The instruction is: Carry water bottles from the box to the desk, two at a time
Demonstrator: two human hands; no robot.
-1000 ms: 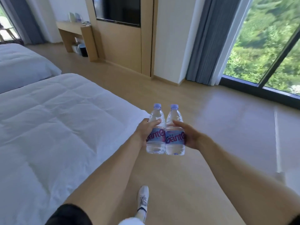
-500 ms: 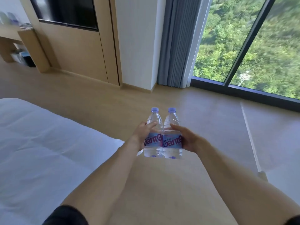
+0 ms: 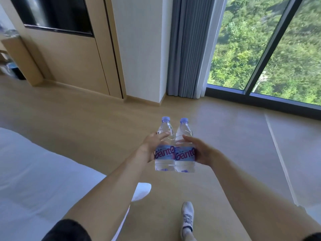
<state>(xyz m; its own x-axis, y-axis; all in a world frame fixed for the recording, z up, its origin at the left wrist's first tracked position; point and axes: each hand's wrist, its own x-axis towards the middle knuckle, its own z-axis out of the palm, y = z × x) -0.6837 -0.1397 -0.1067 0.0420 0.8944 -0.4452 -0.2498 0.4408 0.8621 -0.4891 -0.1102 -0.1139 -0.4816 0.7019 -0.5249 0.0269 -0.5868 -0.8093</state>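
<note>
Two clear water bottles with lilac caps and blue labels with pink lettering stand upright side by side in front of me, touching. My left hand (image 3: pixel 149 146) grips the left bottle (image 3: pixel 165 134) from its left side. On the other side my right hand (image 3: pixel 204 151) grips the right bottle (image 3: pixel 185 164). Both are held above the wooden floor, arms stretched forward. The wooden desk (image 3: pixel 15 47) stands at the far left edge against the wall, partly cut off. The box is out of view.
A white bed (image 3: pixel 34 174) fills the lower left, its corner close to my left arm. Ahead are a wall-mounted TV (image 3: pixel 52 13), a wood panel, a white pillar (image 3: pixel 140 49), grey curtains (image 3: pixel 187 46) and a floor-to-ceiling window (image 3: pixel 271 49). My white shoe (image 3: pixel 187 216) is on the floor.
My view has swung to the right: the desk and bed slid toward the left edge, the window grew. Both hands keep the same hold on the bottles.
</note>
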